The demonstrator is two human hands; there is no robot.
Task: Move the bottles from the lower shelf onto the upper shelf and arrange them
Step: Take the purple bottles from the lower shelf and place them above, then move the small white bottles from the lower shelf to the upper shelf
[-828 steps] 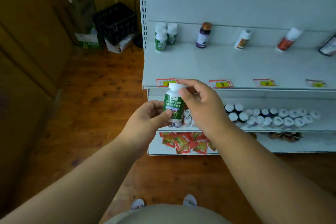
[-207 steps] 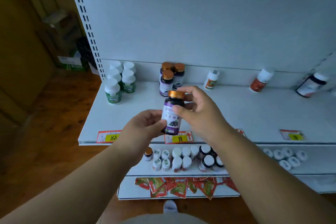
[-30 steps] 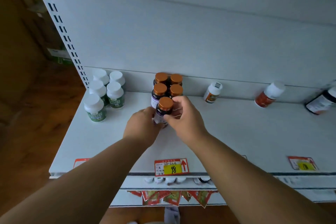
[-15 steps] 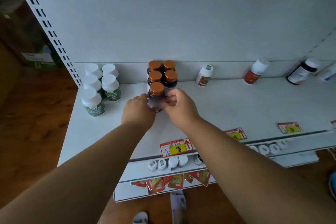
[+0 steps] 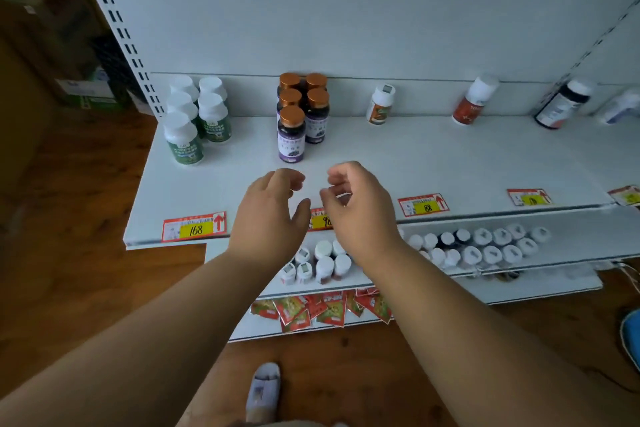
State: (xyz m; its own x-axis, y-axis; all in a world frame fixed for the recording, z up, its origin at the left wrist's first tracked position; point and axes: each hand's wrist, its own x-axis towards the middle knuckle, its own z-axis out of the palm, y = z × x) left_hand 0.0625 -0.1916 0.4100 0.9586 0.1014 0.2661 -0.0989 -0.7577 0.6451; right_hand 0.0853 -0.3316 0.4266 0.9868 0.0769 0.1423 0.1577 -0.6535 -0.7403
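Hands loosely curled, empty: left hand [image 5: 270,215], right hand [image 5: 358,210], above upper shelf [image 5: 450,163].

Purple bottles [image 5: 292,135] upright on upper shelf [image 5: 415,163]

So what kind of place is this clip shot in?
Probably a small shop or pharmacy aisle: white slotted shelving, price tags along the shelf edge, and rows of matching bottles grouped by type, with more stock on the lower shelf.
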